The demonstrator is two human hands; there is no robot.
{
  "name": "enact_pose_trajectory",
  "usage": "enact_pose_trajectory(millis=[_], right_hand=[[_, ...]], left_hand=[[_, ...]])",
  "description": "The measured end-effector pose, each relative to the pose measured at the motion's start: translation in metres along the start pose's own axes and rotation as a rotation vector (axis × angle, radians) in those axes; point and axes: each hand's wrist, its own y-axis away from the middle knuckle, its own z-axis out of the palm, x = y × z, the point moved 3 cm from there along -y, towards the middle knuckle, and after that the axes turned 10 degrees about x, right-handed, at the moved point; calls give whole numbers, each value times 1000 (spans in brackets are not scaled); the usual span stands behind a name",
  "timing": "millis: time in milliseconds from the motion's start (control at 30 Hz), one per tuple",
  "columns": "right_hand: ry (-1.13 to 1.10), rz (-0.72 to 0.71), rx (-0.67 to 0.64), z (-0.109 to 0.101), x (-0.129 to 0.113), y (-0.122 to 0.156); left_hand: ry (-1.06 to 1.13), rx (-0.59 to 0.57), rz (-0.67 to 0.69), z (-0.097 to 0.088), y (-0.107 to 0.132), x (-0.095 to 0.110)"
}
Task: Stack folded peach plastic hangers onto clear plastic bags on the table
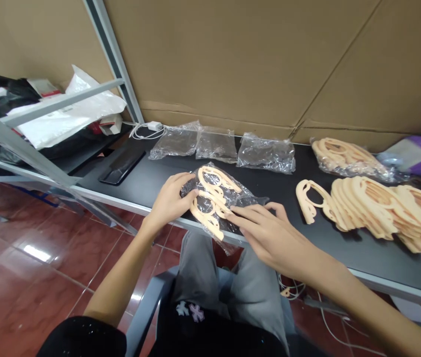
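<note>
A clear plastic bag (245,198) with pale wooden cut-out pieces (210,196) in it lies over the front edge of the black table (151,176). My left hand (169,201) grips the bag's left end, fingers curled on the plastic. My right hand (270,230) lies on the bag's right side, fingers stretched out and pressing on the wooden pieces.
A fanned row of wooden cut-outs (377,208) covers the table's right side, with a bagged stack (344,156) behind it. Three clear bags (266,152) lie along the cardboard wall. A black tray (121,163), a white charger (153,126) and a metal shelf frame (47,163) stand at left.
</note>
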Motion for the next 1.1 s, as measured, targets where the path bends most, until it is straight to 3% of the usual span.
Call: enact_pose_trajectory(millis=[233,433,667,800,967,1100], right_hand=[[14,-46,48,-4,-18,7],[-2,6,-52,7,-37,4],[5,50,-144,16,-51,-15],[-11,75,-157,20,-53,-23],[-74,18,-86,14,-47,-11],[-94,2,-111,13,-43,-10]], left_hand=[[-42,-20,35,2,4,1],[-131,-104,83,4,4,4],[-211,-109,117,8,5,3],[-238,-147,84,8,5,5],[-238,-130,70,9,3,5],[-256,-145,77,9,5,7]])
